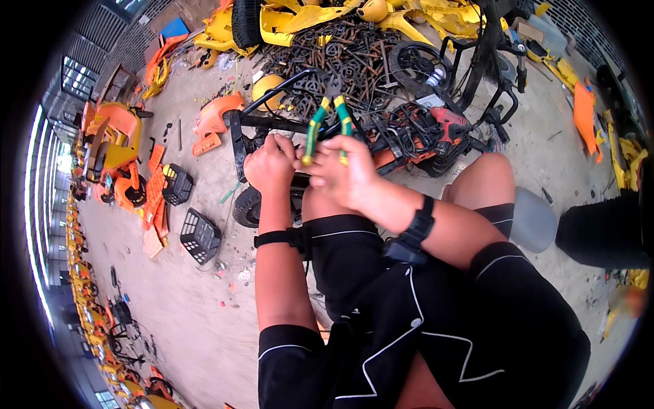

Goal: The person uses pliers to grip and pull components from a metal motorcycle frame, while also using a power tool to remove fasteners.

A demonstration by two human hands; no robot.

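My right hand [346,172] has a pair of pliers [312,133] with green and yellow handles. The handles are spread and the jaws point away from me; the fingers are partly blurred. Close beside it, my left hand [270,165] is closed, thumb against fingers. Whatever it may hold is too small or hidden to make out. Both hands are above a dark metal vehicle frame [272,123] with a black wheel [248,207] below.
A red power tool [449,126] lies on a wiring-covered part of the frame. Beyond is a heap of rusty metal parts [354,61], with yellow body panels [293,24] behind. Black baskets [199,236] and orange panels [155,194] lie at left. A grey stool [533,219] is at right.
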